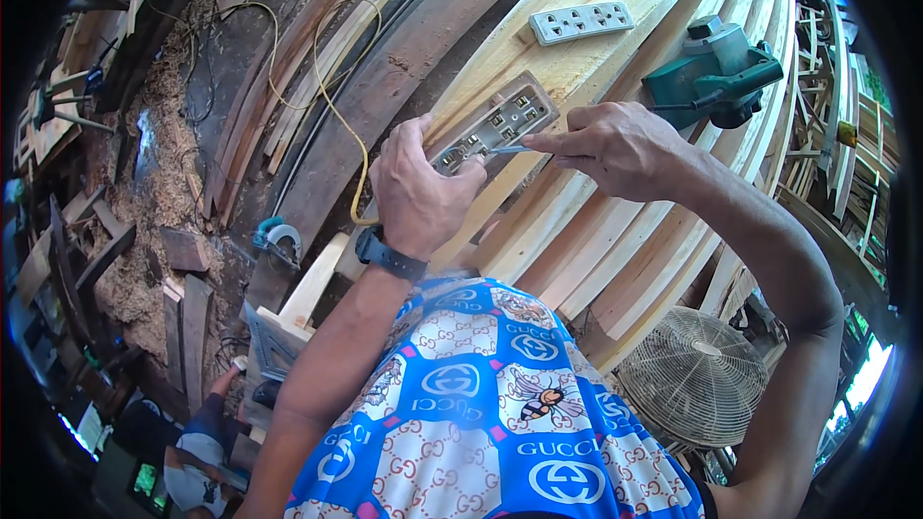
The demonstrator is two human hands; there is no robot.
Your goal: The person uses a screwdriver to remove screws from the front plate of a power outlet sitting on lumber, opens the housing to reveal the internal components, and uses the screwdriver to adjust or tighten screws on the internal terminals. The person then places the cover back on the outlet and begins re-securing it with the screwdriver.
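My left hand (423,187) is closed around the near end of an opened power strip base (519,118), steadying it above the pale planks. Its metal contacts show inside the casing. My right hand (625,152) pinches a slim screwdriver (512,149), whose tip reaches into the base close to my left fingertips. My right fingers hide most of the handle. A little beyond the base, the white socket cover (581,23) lies on the wood, its outlets facing up. A yellow cord (348,125) runs down past my left wrist.
A green electric planer (707,82) rests on the planks (577,231) to the right. Below it stands a round fan (694,375). At left are a circular saw (279,235), timber offcuts (192,327) and sawdust (139,259). Another person (197,466) is at the lower left.
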